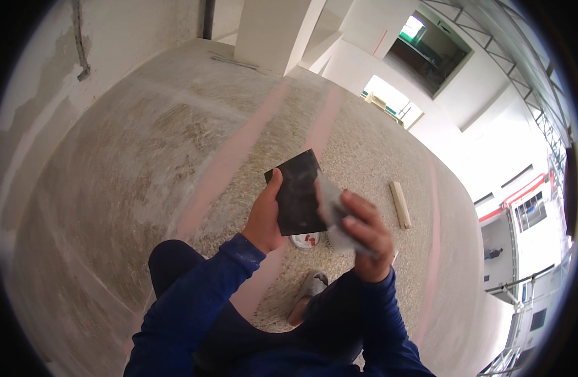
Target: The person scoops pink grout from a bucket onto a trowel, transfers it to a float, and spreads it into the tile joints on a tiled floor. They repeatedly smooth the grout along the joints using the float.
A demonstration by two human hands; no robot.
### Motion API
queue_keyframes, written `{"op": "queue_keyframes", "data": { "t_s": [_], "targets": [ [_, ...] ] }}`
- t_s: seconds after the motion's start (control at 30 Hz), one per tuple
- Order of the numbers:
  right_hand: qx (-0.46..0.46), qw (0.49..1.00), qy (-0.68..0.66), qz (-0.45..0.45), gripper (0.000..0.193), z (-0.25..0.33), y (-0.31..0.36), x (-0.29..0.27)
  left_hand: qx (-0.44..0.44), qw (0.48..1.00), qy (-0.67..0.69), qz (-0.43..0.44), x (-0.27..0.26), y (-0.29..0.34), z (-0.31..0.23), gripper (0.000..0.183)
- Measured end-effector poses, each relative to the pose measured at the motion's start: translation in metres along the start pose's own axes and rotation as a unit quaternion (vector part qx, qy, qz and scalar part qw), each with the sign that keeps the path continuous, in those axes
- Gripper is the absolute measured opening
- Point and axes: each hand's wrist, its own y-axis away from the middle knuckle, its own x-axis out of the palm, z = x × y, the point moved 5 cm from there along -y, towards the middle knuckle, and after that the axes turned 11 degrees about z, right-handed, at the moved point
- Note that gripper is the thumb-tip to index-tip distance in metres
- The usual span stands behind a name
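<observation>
My left hand (262, 217) grips a flat, dark, rectangular plate (299, 200) by its left edge, with the thumb lying along its side. Fingers of my right hand (372, 234) are wrapped around a thin, grey, flat piece (334, 204), which overlaps the plate's right edge. Motion blurs this grey piece, so its exact kind does not show, and I cannot tell whether it touches the plate. Partly hidden below the plate is a round white tub (306, 240) with red bits in it.
A pale wooden bar (399, 205) lies on the rough floor to the right. Pink bands (242, 151) run across the floor. My shoe (309, 294) is below the tub. A white pillar (273, 34) stands ahead, a cracked wall (44, 75) at left, and metal scaffolding (521, 292) at right.
</observation>
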Motion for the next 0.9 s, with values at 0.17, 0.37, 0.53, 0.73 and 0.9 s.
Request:
{"op": "queue_keyframes", "data": {
  "t_s": [0.17,0.37,0.53,0.73,0.9],
  "targets": [
    [0.082,0.993,0.021,0.087,0.068,-0.01,0.002,0.026,0.028,1.0,0.005,0.002,-0.004,-0.002,0.0,0.054],
    [0.136,0.983,0.057,0.108,0.066,-0.043,0.007,0.024,0.056,0.996,-0.048,-0.04,0.0,0.004,-0.003,0.053],
    [0.141,0.984,0.055,0.09,0.064,-0.066,0.023,0.021,0.061,0.996,-0.04,-0.052,0.005,0.009,-0.01,0.052],
    [0.295,0.801,-0.424,-0.303,0.04,-0.097,0.054,0.028,0.106,0.993,-0.048,-0.013,0.009,0.005,-0.025,0.053],
    [0.124,0.787,-0.477,-0.37,0.042,-0.067,0.043,0.04,0.133,0.975,-0.15,-0.1,0.005,0.004,-0.017,0.05]
  ]
}}
